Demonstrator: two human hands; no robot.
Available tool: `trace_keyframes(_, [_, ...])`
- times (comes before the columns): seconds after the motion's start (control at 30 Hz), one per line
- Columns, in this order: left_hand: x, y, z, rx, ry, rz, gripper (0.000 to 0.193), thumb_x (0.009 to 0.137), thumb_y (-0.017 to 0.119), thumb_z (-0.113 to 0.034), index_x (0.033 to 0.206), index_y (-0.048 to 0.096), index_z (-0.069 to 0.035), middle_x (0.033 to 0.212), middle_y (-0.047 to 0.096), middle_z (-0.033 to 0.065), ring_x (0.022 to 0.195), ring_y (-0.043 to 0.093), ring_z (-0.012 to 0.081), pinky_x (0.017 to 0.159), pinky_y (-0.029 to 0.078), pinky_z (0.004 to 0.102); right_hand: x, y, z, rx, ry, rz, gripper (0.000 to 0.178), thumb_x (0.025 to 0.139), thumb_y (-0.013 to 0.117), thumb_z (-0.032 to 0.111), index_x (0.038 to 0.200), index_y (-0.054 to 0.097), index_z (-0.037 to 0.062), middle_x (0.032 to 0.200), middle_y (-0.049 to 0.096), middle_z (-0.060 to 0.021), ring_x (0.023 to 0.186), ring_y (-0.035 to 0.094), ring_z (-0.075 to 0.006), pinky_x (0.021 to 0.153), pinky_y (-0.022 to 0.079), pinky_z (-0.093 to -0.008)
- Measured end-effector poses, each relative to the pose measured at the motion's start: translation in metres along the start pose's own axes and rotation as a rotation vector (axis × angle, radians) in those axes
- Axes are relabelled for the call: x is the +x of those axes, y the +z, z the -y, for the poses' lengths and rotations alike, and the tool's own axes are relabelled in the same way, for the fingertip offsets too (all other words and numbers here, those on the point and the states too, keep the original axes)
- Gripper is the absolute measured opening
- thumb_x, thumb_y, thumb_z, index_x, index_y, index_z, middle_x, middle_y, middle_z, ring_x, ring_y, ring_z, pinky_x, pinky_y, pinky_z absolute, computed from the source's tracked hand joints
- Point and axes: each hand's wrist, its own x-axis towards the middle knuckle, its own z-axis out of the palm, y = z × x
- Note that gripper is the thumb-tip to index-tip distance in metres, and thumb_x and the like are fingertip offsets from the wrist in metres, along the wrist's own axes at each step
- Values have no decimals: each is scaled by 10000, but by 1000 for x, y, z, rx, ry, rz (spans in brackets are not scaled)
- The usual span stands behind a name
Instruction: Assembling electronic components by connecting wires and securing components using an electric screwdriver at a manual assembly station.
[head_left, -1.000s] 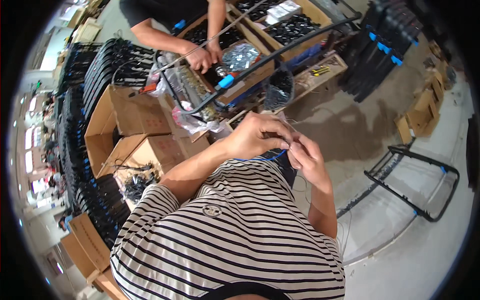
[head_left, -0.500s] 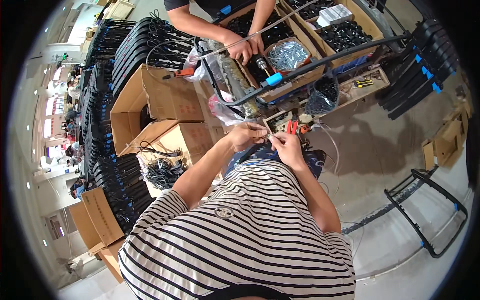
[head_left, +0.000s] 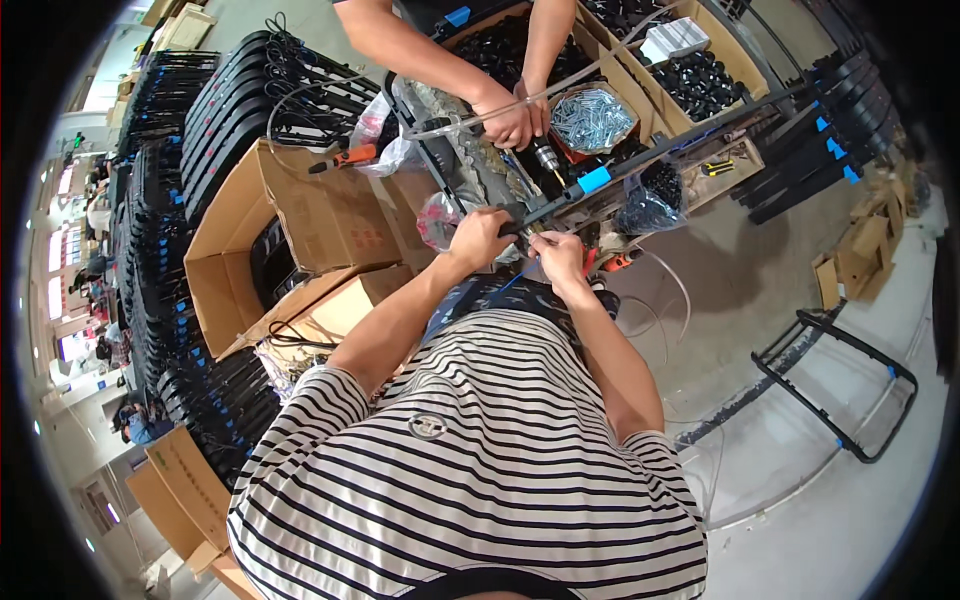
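Observation:
My left hand is closed around the near corner of a black tubular frame. Beside it my right hand pinches something small against that corner; the fingers hide what it is. A thin blue strand hangs just below my hands. Red-handled pliers show partly behind my right hand. Across the frame, a co-worker's hands are together above a power drill with a silver chuck, whose bit points toward me.
An open box of screws and cartons of black parts stand beyond the frame. A clear bag of black pieces hangs at right. Cardboard boxes and stacked black frames fill the left. Another frame lies on the floor.
Both hands have moved from in front of my lap up to the frame's near corner. My left hand has taken hold of it. The view has shifted slightly.

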Motion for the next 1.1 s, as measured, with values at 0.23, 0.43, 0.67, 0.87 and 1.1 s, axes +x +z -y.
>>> trace_keyframes(0.23, [12, 1, 3, -6, 13, 84, 303, 697, 732, -224, 915, 675, -21, 874, 653, 195, 866, 630, 369, 784, 502, 439, -1, 4, 3, 91, 61, -103, 205, 883, 647, 139, 740, 684, -4, 596, 591, 0, 503, 468, -60, 454, 334, -243])
trace_keyframes(0.43, [12, 13, -10, -17, -75, 102, 320, 663, 735, -254, 858, 665, -10, 819, 660, 192, 816, 642, 361, 753, 509, 434, -8, 5, -6, 225, -21, -219, 240, 903, 632, 164, 726, 682, 10, 582, 573, 15, 477, 425, -42, 433, 315, -247])
trace_keyframes(0.67, [18, 26, -19, 44, -162, -44, 334, 627, 751, -274, 803, 659, -5, 760, 667, 181, 721, 655, 352, 683, 524, 417, -12, -9, 0, 79, -38, -49, 204, 909, 618, 132, 761, 669, 1, 599, 576, 17, 489, 433, -39, 441, 313, -227])
trace_keyframes(0.87, [23, 25, -22, -94, -244, 83, 332, 630, 744, -236, 850, 657, -3, 796, 678, 181, 755, 667, 345, 723, 529, 415, -10, 6, -12, 125, -55, -125, 175, 908, 615, 106, 789, 669, -9, 609, 577, 14, 491, 437, -45, 451, 325, -223])
trace_keyframes(1.1, [10, 27, -18, -195, -92, -43, 365, 640, 737, -173, 953, 669, 3, 832, 681, 184, 783, 674, 328, 744, 535, 381, -13, 13, -15, 374, 22, -156, 143, 916, 602, 76, 851, 660, -37, 659, 595, -10, 499, 462, -63, 461, 352, -229])
